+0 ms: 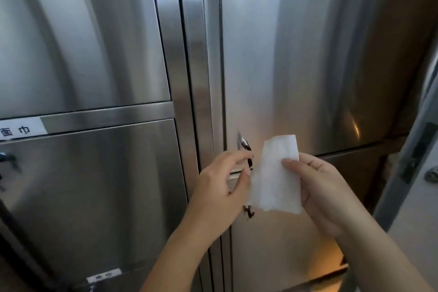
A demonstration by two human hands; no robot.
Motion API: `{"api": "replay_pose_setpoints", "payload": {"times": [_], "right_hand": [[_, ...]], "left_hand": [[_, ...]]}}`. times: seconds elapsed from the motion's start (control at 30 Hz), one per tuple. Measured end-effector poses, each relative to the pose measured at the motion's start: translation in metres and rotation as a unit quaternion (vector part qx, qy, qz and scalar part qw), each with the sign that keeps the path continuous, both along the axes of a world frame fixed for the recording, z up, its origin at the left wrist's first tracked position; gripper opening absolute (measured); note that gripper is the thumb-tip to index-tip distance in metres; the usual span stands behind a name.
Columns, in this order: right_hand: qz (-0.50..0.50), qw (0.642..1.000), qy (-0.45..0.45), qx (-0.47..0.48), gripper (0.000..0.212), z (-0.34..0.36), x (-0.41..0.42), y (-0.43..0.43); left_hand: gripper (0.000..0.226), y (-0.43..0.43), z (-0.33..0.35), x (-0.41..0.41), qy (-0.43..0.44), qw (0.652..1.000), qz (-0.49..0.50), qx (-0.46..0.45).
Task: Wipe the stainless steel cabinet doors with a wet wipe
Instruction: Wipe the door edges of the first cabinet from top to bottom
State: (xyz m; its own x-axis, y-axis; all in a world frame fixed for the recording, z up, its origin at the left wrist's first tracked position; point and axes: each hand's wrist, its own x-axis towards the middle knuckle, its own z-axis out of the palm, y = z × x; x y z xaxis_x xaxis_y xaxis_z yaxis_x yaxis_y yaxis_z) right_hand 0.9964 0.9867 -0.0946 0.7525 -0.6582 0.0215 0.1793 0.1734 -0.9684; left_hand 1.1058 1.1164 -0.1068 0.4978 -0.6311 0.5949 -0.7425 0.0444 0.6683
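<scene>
head view: wet wipe (275, 178) between both hands

A white label (22, 129) with dark characters sits on the rail at the left, and a smaller label (104, 275) lies lower down. At the right edge stands a grey door frame (407, 168) beside a pale wall (417, 232). Warm light glints off the metal.

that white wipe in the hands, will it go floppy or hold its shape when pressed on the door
Probably floppy: the wipe is a thin sheet with soft creases, held up only by the left hand and right hand at its sides. It looks very light. Its ragged bottom edge suggests it could tear or bunch if dragged over the keys on the door.
</scene>
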Motion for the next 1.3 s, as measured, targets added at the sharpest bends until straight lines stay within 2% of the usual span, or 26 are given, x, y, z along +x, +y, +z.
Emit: {"api": "replay_pose_setpoints", "payload": {"times": [0.23,0.4,0.57,0.83,1.07,1.13,1.3], "right_hand": [[-0.029,0.999,-0.042,-0.001,0.018,0.026,0.074,-0.016],[-0.035,0.996,-0.081,-0.023,0.018,0.051,0.107,-0.031],[-0.045,0.989,-0.134,-0.044,0.020,0.080,0.132,-0.049],[-0.100,0.967,-0.228,-0.046,0.021,0.140,0.159,-0.079],[-0.097,0.930,-0.353,-0.023,0.032,0.226,0.182,-0.096],[-0.130,0.920,-0.369,-0.027,0.033,0.247,0.188,-0.100],[-0.266,0.881,-0.385,-0.064,0.032,0.294,0.216,-0.106]], "left_hand": [[0.024,-0.024,0.030,0.088,-0.070,0.997,-0.008,-0.007],[0.030,-0.047,0.059,0.120,-0.191,0.981,-0.010,0.020],[0.026,-0.063,0.091,0.145,-0.318,0.946,0.059,0.018],[0.033,-0.087,0.160,0.167,-0.469,0.864,0.181,-0.013],[0.043,-0.099,0.233,0.190,-0.539,0.802,0.256,-0.018],[0.038,-0.102,0.249,0.195,-0.539,0.796,0.273,-0.029],[0.043,-0.109,0.280,0.199,-0.548,0.781,0.297,-0.031]]}}
